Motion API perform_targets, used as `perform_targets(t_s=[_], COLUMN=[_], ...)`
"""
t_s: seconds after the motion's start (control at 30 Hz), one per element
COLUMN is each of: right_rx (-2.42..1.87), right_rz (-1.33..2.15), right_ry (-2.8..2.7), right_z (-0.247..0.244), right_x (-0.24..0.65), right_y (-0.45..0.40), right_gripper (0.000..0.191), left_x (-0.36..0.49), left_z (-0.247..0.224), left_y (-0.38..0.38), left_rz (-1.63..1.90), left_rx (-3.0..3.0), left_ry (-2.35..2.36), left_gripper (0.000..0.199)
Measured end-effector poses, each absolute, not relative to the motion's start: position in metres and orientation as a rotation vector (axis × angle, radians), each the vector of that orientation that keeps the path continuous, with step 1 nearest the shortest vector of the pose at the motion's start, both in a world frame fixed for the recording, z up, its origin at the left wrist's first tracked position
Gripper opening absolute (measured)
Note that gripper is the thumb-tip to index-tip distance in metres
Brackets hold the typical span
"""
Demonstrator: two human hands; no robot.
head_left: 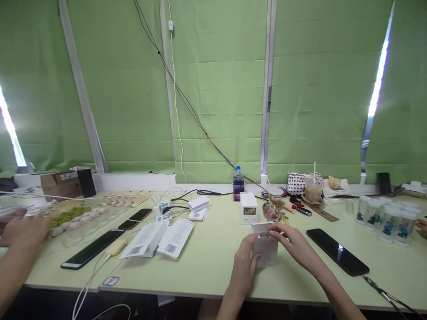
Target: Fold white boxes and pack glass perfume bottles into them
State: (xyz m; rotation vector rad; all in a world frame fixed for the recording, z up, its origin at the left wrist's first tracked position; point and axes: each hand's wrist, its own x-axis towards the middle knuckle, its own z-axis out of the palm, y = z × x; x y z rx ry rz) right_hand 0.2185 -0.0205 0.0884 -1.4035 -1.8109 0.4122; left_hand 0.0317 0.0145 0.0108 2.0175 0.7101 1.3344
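A small white packet (267,254) stands upright on the table in front of me, its top flap raised. My left hand (245,262) grips its left side, thumb on the near face. My right hand (290,242) is at the top right edge, fingertips pinching the rim by the opening; what lies inside is hidden. Just behind it are a white box (249,213) with a picture on its front and a round dish (271,213) of small pinkish pieces. To the left lie white barcoded packets (175,238).
A black phone (336,251) and metal tongs (383,291) lie to the right, near clear cups (388,226). Further left are two more phones, a power strip (163,211) and cables. Another person's hands (28,229) work at far left; another hand (422,223) shows at the right edge.
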Motion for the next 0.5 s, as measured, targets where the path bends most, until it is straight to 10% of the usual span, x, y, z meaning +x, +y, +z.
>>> perform_targets(t_s=[0.5], right_rx=[-1.259], right_rz=[0.406], right_ry=[-1.988], right_z=[0.0916], right_x=[0.2139], right_y=[-0.0254], right_gripper=[0.036], left_x=[0.0332], left_z=[0.0164], left_y=[0.015], left_rz=[1.217], left_rx=[2.074], left_ry=[0.712], left_gripper=[0.059])
